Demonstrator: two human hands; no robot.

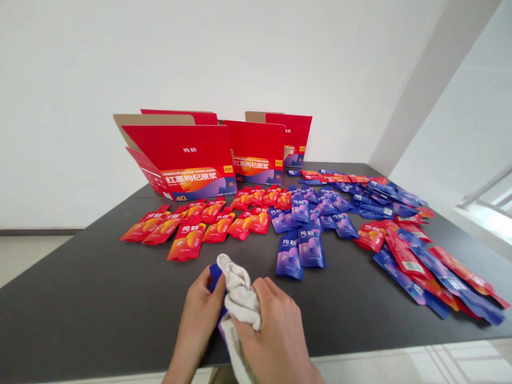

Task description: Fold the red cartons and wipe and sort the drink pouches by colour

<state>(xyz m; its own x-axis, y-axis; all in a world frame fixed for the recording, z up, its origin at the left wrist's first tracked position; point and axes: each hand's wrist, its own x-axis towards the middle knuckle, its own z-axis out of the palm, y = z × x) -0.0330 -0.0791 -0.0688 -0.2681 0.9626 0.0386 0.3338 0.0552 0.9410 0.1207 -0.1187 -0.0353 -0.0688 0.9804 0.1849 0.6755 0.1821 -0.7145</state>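
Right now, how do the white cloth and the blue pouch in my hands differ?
The white cloth is bunched in your right hand; the blue pouch is in your left hand.
The cloth is plain, while the pouch shows blue and purple.
The cloth is mostly visible; the pouch is largely hidden.
Both are handheld.

A red carton (176, 140) with raised flaps and orange and purple printing stands left of centre, a second carton (256, 140) just to its right and a third carton (299, 130) farther back. A dark tabletop (92, 304) fills much of the lower frame. Behind rises a white wall (240, 53), with dark skirting (40, 232) and pale floor (28, 250) at the left edge
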